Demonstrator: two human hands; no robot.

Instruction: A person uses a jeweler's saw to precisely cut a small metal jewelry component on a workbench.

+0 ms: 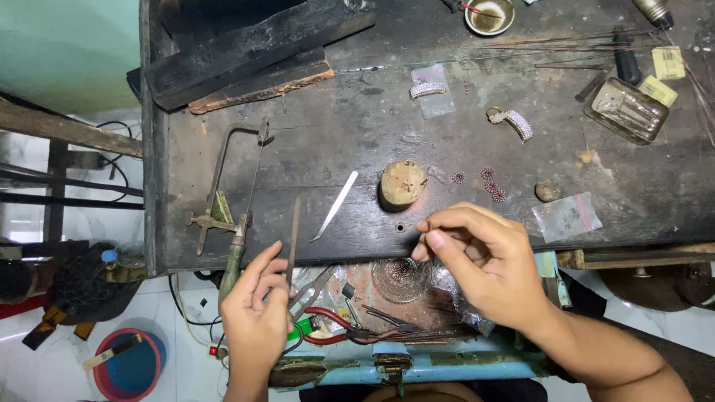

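Observation:
My left hand (257, 313) holds a thin dark needle file (293, 238) upright at the bench's front edge. My right hand (480, 264) is pinched, thumb against fingertips, near the front edge; whatever small piece is in the pinch is too small to make out. Just beyond it stands a round wooden peg (402, 184). Several tiny red jewelled pieces (493, 186) lie to the right of the peg. A steel blade (337, 205) lies between my hands.
A jeweller's saw (227, 193) lies at the bench's left. Two stone-set ring pieces (514, 123), plastic bags (567, 216), a glass dish (625, 110), a brass bowl (489, 15) and wires sit farther back. Red-handled pliers (328, 324) and a glass cup (400, 279) rest in the tray below.

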